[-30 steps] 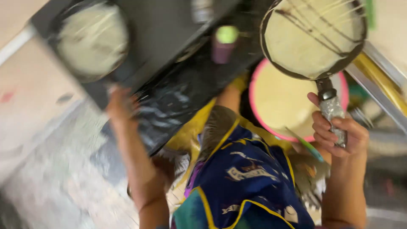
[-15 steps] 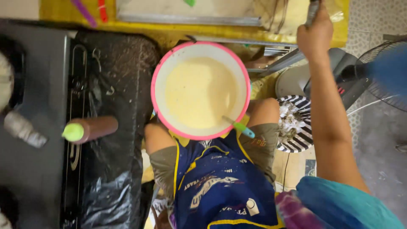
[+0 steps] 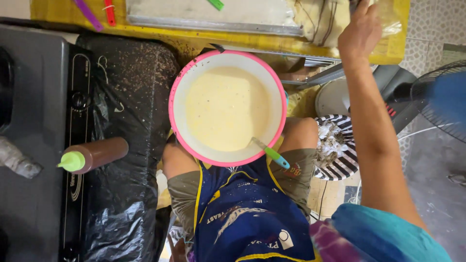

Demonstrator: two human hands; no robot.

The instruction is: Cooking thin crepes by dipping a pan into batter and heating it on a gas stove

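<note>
- While the right hand (image 3: 361,29) is reaching up to the far edge of the yellow counter (image 3: 73,22), its fingers (image 3: 371,12) are curling onto a clear bag (image 3: 325,19); whether they are pinching it cannot be told.
- One pink-rimmed bowl (image 3: 227,107) of pale batter is sitting on the lap, well apart from that hand, below and to its left.
- One green-handled spoon (image 3: 269,153) is leaning in the bowl.
- One brown squeeze bottle (image 3: 94,154) is lying on the black stove (image 3: 34,145) at the left.
- One striped basket (image 3: 340,148) is standing beside the knee.
- One fan (image 3: 441,99) is showing at the right.
- No left hand is showing.
</note>
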